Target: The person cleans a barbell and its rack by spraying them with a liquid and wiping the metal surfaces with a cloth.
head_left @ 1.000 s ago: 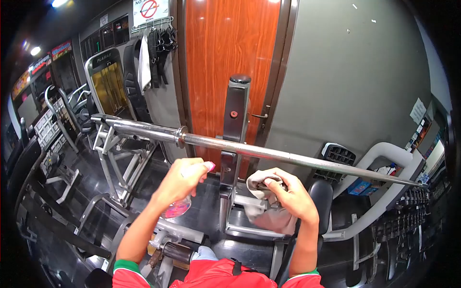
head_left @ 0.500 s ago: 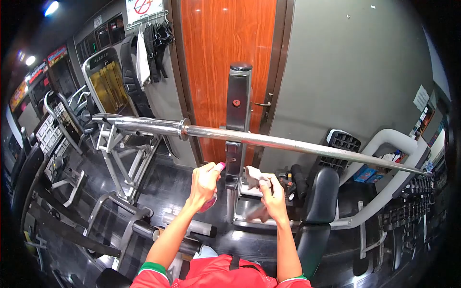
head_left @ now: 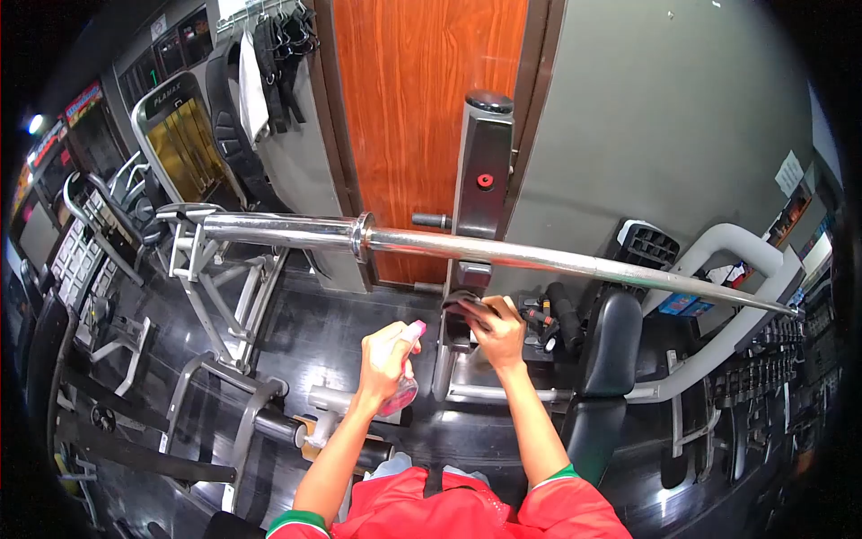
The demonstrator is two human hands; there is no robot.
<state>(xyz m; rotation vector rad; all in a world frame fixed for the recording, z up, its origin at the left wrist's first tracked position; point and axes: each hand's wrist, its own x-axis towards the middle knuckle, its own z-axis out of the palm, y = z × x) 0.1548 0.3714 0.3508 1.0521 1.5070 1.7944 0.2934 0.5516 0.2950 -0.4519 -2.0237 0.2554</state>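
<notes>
Wiping in hand: your right hand [head_left: 496,330] presses a dark cloth [head_left: 462,304] against the steel upright [head_left: 482,180] of the rack, just below the barbell [head_left: 503,254], fingers closed over the bunched fabric. Your left hand [head_left: 386,355] is wrapped around a pink-capped spray bottle [head_left: 401,382], nozzle toward the upright, held near and left of the cloth. Barbell: resting across the rack, left to right, untouched by either hand. Black seat pad [head_left: 603,346]: right of the cloth. Progress, by judgement: upright's lower part under way; whether any part is already clean cannot be told.
</notes>
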